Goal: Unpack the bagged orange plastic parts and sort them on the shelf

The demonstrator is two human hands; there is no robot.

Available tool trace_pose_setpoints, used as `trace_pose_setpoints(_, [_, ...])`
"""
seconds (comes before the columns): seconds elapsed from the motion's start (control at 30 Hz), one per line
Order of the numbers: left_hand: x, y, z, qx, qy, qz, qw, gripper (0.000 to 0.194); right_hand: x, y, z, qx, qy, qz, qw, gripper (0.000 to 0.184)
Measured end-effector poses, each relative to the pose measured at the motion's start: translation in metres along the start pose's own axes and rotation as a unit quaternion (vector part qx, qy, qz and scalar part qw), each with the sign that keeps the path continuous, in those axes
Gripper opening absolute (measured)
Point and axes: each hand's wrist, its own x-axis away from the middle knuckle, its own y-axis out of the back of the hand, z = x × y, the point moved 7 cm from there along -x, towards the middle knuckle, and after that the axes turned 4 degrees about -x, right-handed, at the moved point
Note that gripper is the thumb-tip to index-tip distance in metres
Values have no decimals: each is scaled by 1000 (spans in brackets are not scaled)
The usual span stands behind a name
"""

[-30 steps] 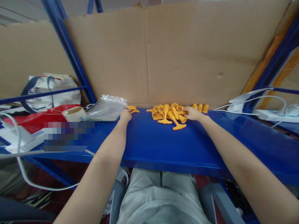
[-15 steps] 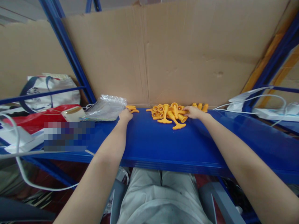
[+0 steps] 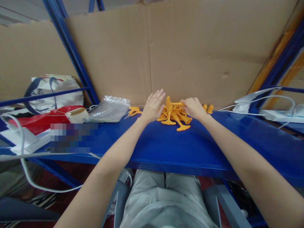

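My left hand (image 3: 153, 107) is beside the left edge of a pile of yellow plastic pieces (image 3: 180, 117), its fingers stretched out and the palm partly over the pile. The pieces have T-shaped handles and hollow, flared ends, some showing a shiny spot inside. At the pile's right, my right hand (image 3: 194, 107) is closed on the end of a yellow T-handled piece (image 3: 177, 104), whose handle points left above the others. Several more yellow pieces (image 3: 134, 111) lie left of my left hand. Others (image 3: 210, 109) stand just right of my right hand, partly hidden by it.
The blue shelf (image 3: 163, 148) runs across, backed by a cardboard sheet (image 3: 185, 53). A clear plastic bag (image 3: 110, 109), a red bag (image 3: 47, 118) and a white cable (image 3: 22, 139) lie at left. A white power strip (image 3: 279, 114) is at right.
My left hand has moved right from the small left group to the pile and spread its fingers. My right hand has raised a yellow T-handled piece above the pile.
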Motion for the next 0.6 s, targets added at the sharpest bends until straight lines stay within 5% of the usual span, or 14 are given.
trace_pose_setpoints(0.13, [2,-23,-38,3,-73,47,996,54,-10,3,31,31,54,-17,998,40])
trace_pose_setpoints(0.3, [5,-33,-24,-27,-4,71,997,43,-15,1,57,30,109,-20,993,39])
trace_pose_setpoints(0.6, [4,-31,-14,25,2,139,990,22,-17,-3,66,37,118,-17,992,34])
